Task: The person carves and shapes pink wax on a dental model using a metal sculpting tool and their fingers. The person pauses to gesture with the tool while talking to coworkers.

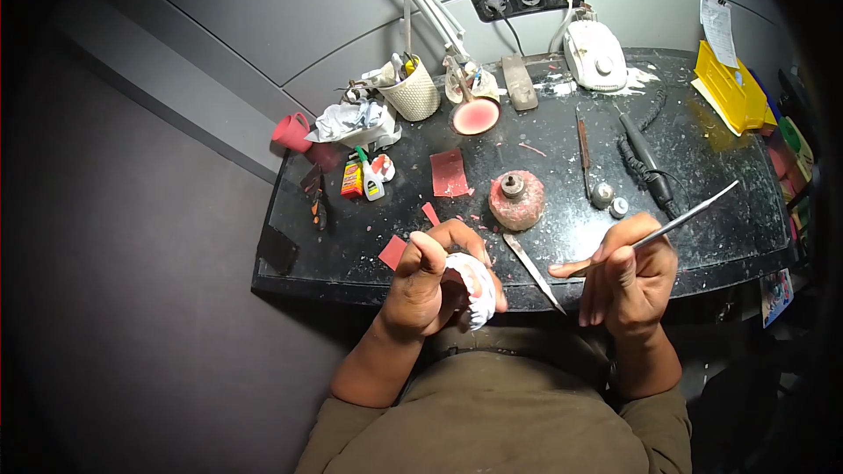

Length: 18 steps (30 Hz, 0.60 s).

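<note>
My left hand (420, 285) is closed around a white dental cast (481, 298) with pink wax along its inner side, held just over the front edge of the bench. My right hand (639, 285) grips a slim wax carver (680, 221) like a pen, its metal end pointing up to the right and the index finger stretched out to the left. Between the hands a wax knife (534, 272) lies on the bench. Behind it stands a spirit burner (516, 202) crusted with pink wax. Pink wax sheets (450, 173) and smaller wax pieces (393, 252) lie near my left hand.
A handpiece (645, 154) with coiled cord lies at right, its white control unit (597, 57) behind. A brown-handled tool (584, 158) lies alongside. At left are a glue bottle (372, 180), a small box (351, 179), a pink mug (292, 132) and a tool cup (413, 92).
</note>
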Each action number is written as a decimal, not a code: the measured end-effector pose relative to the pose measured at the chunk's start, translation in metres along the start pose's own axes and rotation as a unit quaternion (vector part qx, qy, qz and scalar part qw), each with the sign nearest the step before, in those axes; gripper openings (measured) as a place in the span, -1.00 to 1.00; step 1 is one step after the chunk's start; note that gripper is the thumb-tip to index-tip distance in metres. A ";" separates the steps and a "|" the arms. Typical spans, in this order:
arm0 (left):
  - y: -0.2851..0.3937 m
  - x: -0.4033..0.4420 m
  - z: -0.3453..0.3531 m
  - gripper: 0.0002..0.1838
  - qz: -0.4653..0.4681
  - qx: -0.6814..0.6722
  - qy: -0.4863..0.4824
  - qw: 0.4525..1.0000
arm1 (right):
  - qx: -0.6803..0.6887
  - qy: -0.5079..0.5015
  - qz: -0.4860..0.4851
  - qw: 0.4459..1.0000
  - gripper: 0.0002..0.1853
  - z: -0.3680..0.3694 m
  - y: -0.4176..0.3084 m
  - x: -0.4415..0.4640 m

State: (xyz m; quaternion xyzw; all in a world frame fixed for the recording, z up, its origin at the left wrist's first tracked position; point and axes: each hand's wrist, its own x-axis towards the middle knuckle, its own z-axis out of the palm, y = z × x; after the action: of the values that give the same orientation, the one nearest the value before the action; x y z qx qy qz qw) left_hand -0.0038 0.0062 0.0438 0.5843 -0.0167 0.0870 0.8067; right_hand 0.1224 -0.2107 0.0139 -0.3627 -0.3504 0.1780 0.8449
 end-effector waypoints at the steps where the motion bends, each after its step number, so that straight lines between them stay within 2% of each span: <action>1: 0.000 0.000 0.001 -0.23 -0.002 0.003 0.001 1.000 | -0.018 0.002 0.012 1.000 -0.75 0.003 0.001 0.001; 2: 0.000 0.001 0.001 -0.24 0.017 0.000 0.002 1.000 | -0.036 0.004 0.025 0.999 -0.74 0.005 0.002 0.003; 4: 0.003 0.002 0.002 -0.25 0.035 -0.016 -0.014 0.999 | -0.058 -0.013 -0.115 0.992 -0.75 0.020 0.008 0.013; 5: 0.006 0.003 0.003 -0.24 0.034 -0.030 -0.030 0.999 | -0.040 -0.020 -0.076 0.996 -0.81 0.016 0.006 0.010; 6: 0.007 0.003 0.004 -0.24 0.033 -0.028 -0.031 0.999 | -0.038 -0.018 -0.077 0.996 -0.81 0.018 0.005 0.009; 8: 0.008 0.000 0.006 -0.26 0.082 0.065 -0.026 0.994 | -0.131 -0.002 -0.108 0.985 -0.88 0.024 0.004 0.009; 10: 0.007 -0.004 0.009 -0.22 0.099 0.113 -0.028 0.988 | -0.210 -0.038 -0.130 0.968 -0.79 0.026 -0.001 0.012; 12: 0.006 -0.007 0.017 -0.19 0.125 0.214 0.024 0.969 | -0.274 -0.073 -0.156 0.946 -0.73 0.031 -0.009 0.013; 14: 0.002 -0.004 0.023 -0.15 0.148 0.235 0.024 0.960 | -0.279 -0.076 -0.165 0.943 -0.68 0.035 -0.004 0.010; 16: -0.001 -0.003 0.025 -0.15 0.190 0.316 0.035 0.929 | -0.278 -0.076 -0.174 0.942 -0.66 0.039 0.000 0.007; 18: -0.001 -0.002 0.027 -0.16 0.182 0.325 0.041 0.927 | -0.278 -0.081 -0.180 0.940 -0.64 0.039 0.001 0.007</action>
State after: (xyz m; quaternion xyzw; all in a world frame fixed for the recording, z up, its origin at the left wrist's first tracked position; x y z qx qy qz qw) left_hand -0.0040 -0.0196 0.0510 0.7970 -0.0604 0.2570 0.5432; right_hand 0.0991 -0.1871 0.0351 -0.4985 -0.5124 -0.0524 0.6973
